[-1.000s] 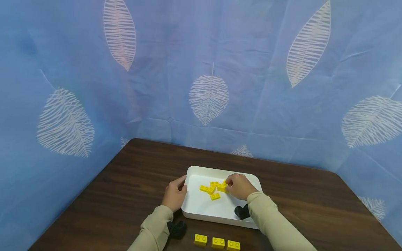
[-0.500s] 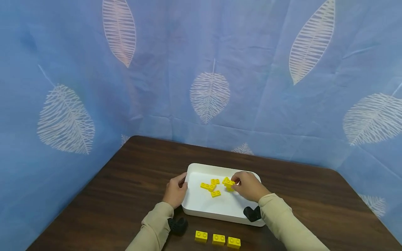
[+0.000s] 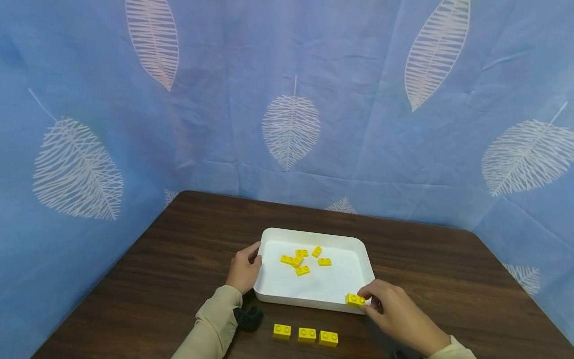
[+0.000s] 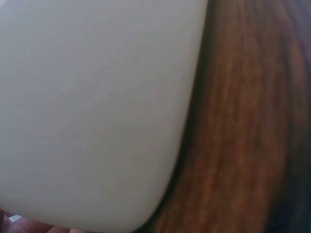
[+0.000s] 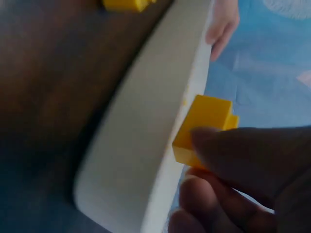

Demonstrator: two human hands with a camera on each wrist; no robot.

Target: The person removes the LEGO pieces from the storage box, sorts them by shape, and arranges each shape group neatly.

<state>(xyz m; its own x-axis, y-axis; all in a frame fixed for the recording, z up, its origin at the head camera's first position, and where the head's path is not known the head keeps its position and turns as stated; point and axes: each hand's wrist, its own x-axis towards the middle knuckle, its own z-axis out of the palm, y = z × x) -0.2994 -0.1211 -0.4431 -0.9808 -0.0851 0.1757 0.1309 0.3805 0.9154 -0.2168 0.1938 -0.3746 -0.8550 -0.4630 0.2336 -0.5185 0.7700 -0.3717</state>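
Note:
A yellow two-stud toy brick (image 3: 355, 299) is pinched between the thumb and fingers of my right hand (image 3: 396, 311), over the tray's front right corner. The right wrist view shows this brick (image 5: 204, 124) close up, just beside the tray wall (image 5: 141, 131). At the left side of the white tray (image 3: 309, 295), my left hand (image 3: 244, 269) holds the edge, its fingertips partly hidden. Inside the tray lie several yellow bricks, one (image 3: 302, 270) nearest the front and another (image 3: 324, 262) to the right. The left wrist view is filled mostly by the tray's outer wall (image 4: 97, 107).
Three yellow bricks stand in a row on the dark wood table in front of the tray: a left one (image 3: 282, 331), a middle one (image 3: 307, 334) and a right one (image 3: 329, 338). Behind the table (image 3: 215, 219) hangs a blue leaf-print cloth (image 3: 350, 124).
My right hand has lifted a yellow brick from the cluster and carried it toward the front right, over the tray's rim. The left hand stays at the tray's left side.

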